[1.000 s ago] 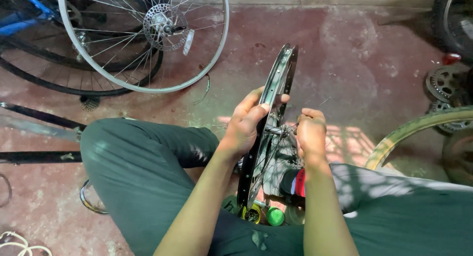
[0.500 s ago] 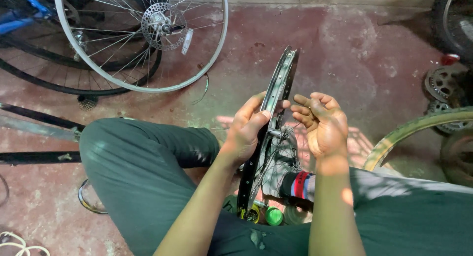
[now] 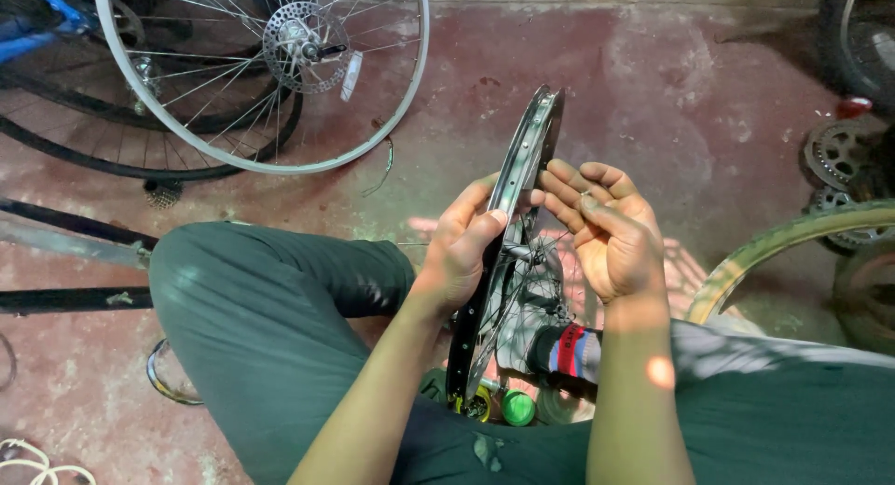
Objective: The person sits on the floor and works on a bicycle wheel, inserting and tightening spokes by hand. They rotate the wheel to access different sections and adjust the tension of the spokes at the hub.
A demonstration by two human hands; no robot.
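1. While you sit with the black rim (image 3: 508, 242) upright between your knees, your left hand (image 3: 466, 252) is clamped on its edge.
2. Your right hand (image 3: 611, 228) lies open, palm up, fingers apart, with a tiny part I can't make out.
3. Spokes look laced; how much remains, I can't judge.
4. At six o'clock, a round green cap (image 3: 518, 408); at eleven, a silver wheel (image 3: 270, 75).

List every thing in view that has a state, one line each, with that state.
Black rim: upright on edge between the knees, tyre off.
Left hand: gripping the black rim, thumb on top.
Right hand: open, palm up, beside the rim, small part on the fingers.
Silver wheel: lying on the floor, no tyre, disc fitted.
Green cap: on the floor by the rim's base.
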